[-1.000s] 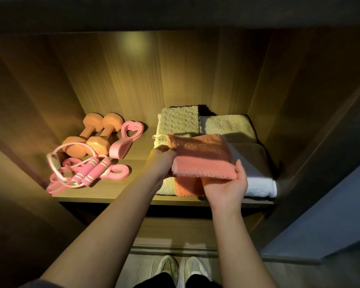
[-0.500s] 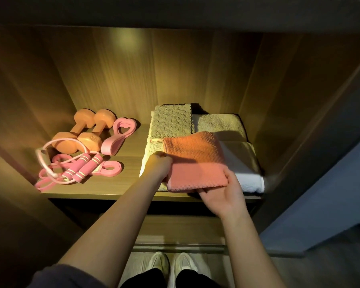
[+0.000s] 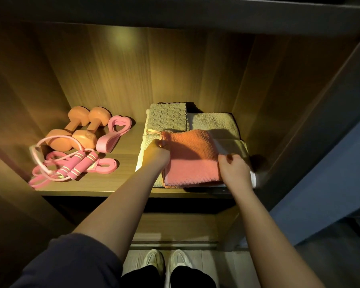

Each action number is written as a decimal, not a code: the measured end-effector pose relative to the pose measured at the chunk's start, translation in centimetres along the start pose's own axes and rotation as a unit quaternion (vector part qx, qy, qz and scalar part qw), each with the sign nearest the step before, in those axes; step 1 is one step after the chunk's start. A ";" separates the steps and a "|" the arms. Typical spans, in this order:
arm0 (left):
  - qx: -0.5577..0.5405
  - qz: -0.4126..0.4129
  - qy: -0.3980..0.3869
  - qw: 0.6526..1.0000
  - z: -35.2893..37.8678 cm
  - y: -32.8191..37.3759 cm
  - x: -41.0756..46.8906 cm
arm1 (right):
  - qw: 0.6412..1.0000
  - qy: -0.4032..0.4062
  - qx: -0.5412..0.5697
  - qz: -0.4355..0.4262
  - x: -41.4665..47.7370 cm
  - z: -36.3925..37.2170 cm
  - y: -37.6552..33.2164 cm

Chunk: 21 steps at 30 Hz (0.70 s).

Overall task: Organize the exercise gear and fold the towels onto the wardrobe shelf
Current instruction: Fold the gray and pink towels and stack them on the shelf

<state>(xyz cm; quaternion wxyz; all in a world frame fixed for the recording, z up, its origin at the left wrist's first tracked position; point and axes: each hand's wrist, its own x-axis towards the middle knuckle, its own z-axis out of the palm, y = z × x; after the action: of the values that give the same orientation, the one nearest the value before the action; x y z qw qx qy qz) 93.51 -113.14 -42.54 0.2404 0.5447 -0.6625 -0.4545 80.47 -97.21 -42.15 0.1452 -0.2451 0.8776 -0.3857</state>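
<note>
Pinched at left edge by left hand [image 3: 157, 153], right edge by right hand [image 3: 234, 169]: folded coral waffle-textured towel [image 3: 191, 159] atop towel stack [image 3: 213, 121], wooden shelf's [image 3: 121, 183] front right. Soft, light, floppy; best held by edges.

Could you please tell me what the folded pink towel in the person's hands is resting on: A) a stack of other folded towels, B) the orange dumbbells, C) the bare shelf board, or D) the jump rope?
A: the pink towel lies on the stack of folded towels, well apart from the dumbbells and jump rope at the left.
</note>
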 end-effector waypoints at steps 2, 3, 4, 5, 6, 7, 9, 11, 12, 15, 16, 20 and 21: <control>0.060 0.024 0.014 0.998 0.0 -0.2 0.3 | 0.999 -0.030 -0.017 0.000 1.2 0.5 -0.9; 0.098 0.039 0.024 0.994 0.1 -0.5 0.4 | 0.998 -0.045 -0.035 0.005 1.6 0.8 -1.4; 0.132 0.047 0.036 0.990 0.1 -0.7 0.5 | 0.996 -0.059 -0.061 0.017 2.1 1.1 -1.7; 0.159 0.049 0.043 0.985 0.0 -0.8 0.4 | 0.993 -0.072 -0.092 0.030 2.5 1.3 -2.1; 0.181 0.049 0.049 0.981 0.0 -0.9 0.4 | 0.988 -0.085 -0.123 0.041 2.8 1.5 -2.3; 0.196 0.050 0.053 0.978 0.1 -0.9 0.3 | 0.984 -0.098 -0.143 0.048 3.1 1.7 -2.5; 0.203 0.060 0.067 0.975 0.2 -0.8 0.2 | 0.983 -0.121 -0.120 0.062 3.7 1.8 -2.5; 0.171 0.062 0.070 0.981 0.3 -0.8 0.3 | 0.986 -0.133 -0.052 0.080 4.2 1.8 -2.4; 0.142 0.050 0.066 0.986 0.4 -0.7 0.4 | 0.986 -0.141 -0.024 0.084 4.3 1.7 -2.4; 0.044 -0.023 0.013 0.999 0.5 0.2 1.0 | 0.978 -0.171 0.048 0.105 4.5 1.6 -3.0; -0.011 -0.036 0.002 0.999 0.5 0.5 1.3 | 0.976 -0.172 0.072 0.113 4.5 1.7 -3.2; -0.125 0.003 0.049 0.991 0.1 1.4 1.2 | 0.983 -0.104 0.138 0.064 4.6 2.5 -3.0; -0.094 0.024 0.063 0.993 0.0 1.3 1.1 | 0.990 -0.082 0.105 0.039 4.5 2.7 -3.0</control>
<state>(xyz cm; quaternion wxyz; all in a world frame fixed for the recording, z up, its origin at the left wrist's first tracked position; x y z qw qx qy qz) 92.55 -114.15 -41.57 0.3424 0.5311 -0.6135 -0.4736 78.87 -103.06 -42.02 0.2569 -0.2244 0.8261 -0.4486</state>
